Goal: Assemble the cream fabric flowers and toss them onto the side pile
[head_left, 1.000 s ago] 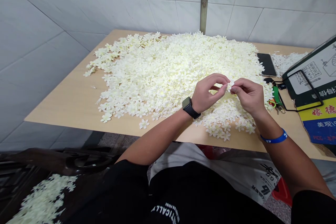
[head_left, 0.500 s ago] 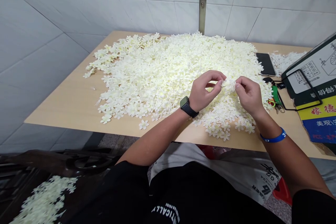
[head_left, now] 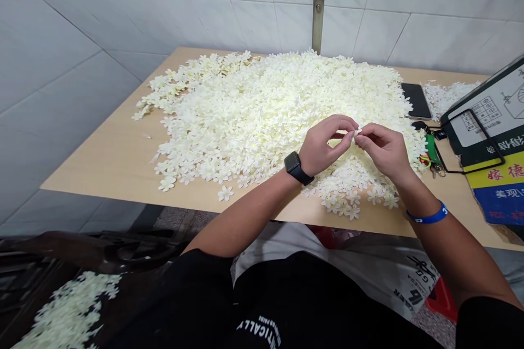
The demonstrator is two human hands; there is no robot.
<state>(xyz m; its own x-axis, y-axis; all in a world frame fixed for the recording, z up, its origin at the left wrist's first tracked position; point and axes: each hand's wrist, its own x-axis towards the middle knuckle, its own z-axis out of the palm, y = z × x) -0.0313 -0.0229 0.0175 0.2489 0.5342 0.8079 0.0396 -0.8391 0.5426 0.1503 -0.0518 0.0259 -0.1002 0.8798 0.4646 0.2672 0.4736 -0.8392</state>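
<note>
My left hand and my right hand meet in the air above a large heap of cream-white fabric flower blossoms. Their fingertips pinch a small white blossom between them, most of it hidden by the fingers. The heap covers much of a light wooden table. A few loose blossoms lie apart from it near the table's front edge. A black smartwatch sits on my left wrist, and a blue wristband on my right.
A black phone and a smaller white pile of blossoms lie at the far right of the table. Keys with a green tag and a printed green-and-yellow board are nearby. A tiled wall and a metal post stand behind. More blossoms lie low at left.
My hands have drawn closer together around the small blossom, which now shows less between the fingers. The heap and the other things on the table have not visibly moved.
</note>
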